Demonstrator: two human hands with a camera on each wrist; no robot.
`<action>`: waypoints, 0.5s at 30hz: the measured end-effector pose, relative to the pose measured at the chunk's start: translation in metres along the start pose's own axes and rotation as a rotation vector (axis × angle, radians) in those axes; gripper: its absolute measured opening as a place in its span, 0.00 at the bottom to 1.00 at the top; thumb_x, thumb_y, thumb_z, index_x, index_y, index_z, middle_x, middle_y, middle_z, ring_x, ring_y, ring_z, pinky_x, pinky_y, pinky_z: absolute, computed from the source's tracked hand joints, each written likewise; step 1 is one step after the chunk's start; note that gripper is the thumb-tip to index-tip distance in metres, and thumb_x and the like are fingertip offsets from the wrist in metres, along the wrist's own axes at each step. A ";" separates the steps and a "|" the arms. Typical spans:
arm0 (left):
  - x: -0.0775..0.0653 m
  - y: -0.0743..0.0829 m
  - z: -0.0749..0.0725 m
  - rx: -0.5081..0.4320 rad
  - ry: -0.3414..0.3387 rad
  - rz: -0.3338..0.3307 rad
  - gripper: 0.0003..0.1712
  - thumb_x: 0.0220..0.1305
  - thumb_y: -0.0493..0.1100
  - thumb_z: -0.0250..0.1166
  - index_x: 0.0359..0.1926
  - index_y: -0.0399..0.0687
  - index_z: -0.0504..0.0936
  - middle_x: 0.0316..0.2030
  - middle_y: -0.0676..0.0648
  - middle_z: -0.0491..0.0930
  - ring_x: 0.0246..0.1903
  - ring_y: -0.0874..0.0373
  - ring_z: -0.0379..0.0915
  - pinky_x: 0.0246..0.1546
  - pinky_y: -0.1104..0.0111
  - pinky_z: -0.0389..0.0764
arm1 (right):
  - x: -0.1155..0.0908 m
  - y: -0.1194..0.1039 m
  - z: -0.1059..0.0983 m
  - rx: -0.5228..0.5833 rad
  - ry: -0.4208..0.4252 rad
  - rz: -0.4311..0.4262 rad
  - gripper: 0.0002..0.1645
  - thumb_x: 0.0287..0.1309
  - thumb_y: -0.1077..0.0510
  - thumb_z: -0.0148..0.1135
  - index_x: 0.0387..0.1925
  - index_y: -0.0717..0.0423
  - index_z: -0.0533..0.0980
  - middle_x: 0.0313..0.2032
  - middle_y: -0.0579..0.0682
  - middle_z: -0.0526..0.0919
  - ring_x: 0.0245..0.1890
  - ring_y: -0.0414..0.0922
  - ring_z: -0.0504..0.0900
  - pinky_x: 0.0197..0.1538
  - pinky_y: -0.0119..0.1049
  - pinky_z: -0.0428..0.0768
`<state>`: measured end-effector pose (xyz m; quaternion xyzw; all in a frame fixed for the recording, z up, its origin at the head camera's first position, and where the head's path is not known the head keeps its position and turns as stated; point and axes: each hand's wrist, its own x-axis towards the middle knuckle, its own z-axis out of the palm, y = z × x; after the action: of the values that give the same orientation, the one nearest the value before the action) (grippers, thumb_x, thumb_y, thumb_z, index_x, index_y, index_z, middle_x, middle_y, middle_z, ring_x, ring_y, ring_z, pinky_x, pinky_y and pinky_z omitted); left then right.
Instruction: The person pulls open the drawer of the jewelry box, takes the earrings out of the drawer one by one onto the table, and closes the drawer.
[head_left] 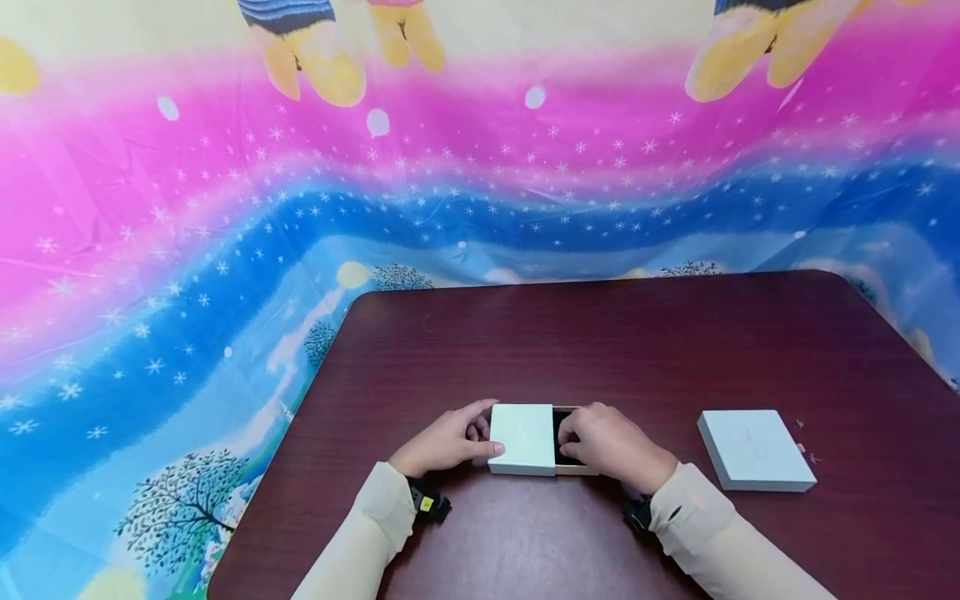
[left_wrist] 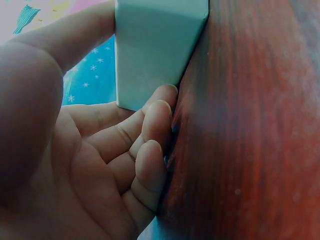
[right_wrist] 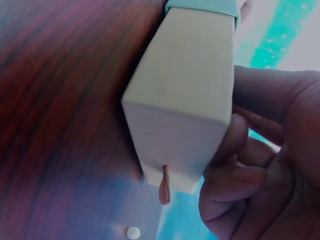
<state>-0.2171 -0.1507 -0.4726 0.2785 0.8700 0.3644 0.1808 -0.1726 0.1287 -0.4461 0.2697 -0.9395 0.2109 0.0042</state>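
A white slide-out box lies flat before me, its outer sleeve (head_left: pixel 522 437) on the left and its cream drawer (right_wrist: pixel 180 65) pulled partly out to the right. My left hand (head_left: pixel 448 437) grips the sleeve's left end, thumb at the near corner and index finger along the far one; the other fingers curl beside its end wall (left_wrist: pixel 150 55). Over the drawer's dark inside, my right hand (head_left: pixel 618 446) reaches in with bent fingers. Their tips are hidden, so I cannot tell whether they pinch anything. A brown pull loop (right_wrist: pixel 165 185) sticks out of the drawer's end.
A second white box (head_left: pixel 756 450), closed, lies to the right on the dark red-brown table (head_left: pixel 570 342). Tiny star-like pieces (head_left: pixel 799 423) are beside its right edge. A pink and blue printed cloth (head_left: pixel 480 167) hangs behind the table.
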 end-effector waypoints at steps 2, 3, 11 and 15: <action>0.000 0.000 0.000 -0.003 0.000 0.000 0.49 0.58 0.65 0.66 0.73 0.49 0.60 0.38 0.57 0.77 0.33 0.61 0.75 0.36 0.67 0.77 | 0.000 0.000 0.000 0.005 0.001 -0.004 0.12 0.50 0.61 0.72 0.20 0.42 0.80 0.20 0.32 0.74 0.19 0.32 0.68 0.26 0.32 0.70; 0.000 0.000 0.000 -0.004 0.000 -0.001 0.49 0.58 0.65 0.66 0.73 0.49 0.60 0.38 0.57 0.77 0.33 0.61 0.75 0.36 0.67 0.77 | -0.001 0.000 -0.001 0.009 0.001 -0.006 0.12 0.51 0.61 0.71 0.20 0.42 0.80 0.20 0.32 0.74 0.19 0.32 0.68 0.26 0.32 0.70; -0.001 0.001 0.000 -0.011 0.001 0.002 0.49 0.58 0.65 0.66 0.73 0.49 0.60 0.38 0.57 0.77 0.32 0.62 0.75 0.36 0.66 0.77 | -0.002 -0.002 -0.003 0.012 0.011 -0.012 0.10 0.51 0.61 0.72 0.21 0.43 0.81 0.21 0.33 0.76 0.20 0.32 0.69 0.27 0.32 0.71; -0.001 0.001 0.000 -0.008 -0.001 -0.005 0.49 0.58 0.65 0.67 0.73 0.49 0.60 0.38 0.57 0.77 0.32 0.62 0.75 0.36 0.67 0.77 | -0.002 -0.002 -0.003 0.012 0.011 -0.009 0.10 0.52 0.60 0.71 0.21 0.43 0.81 0.21 0.33 0.75 0.20 0.32 0.68 0.27 0.31 0.71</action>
<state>-0.2163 -0.1509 -0.4718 0.2757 0.8691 0.3675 0.1831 -0.1700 0.1296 -0.4424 0.2729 -0.9369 0.2182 0.0085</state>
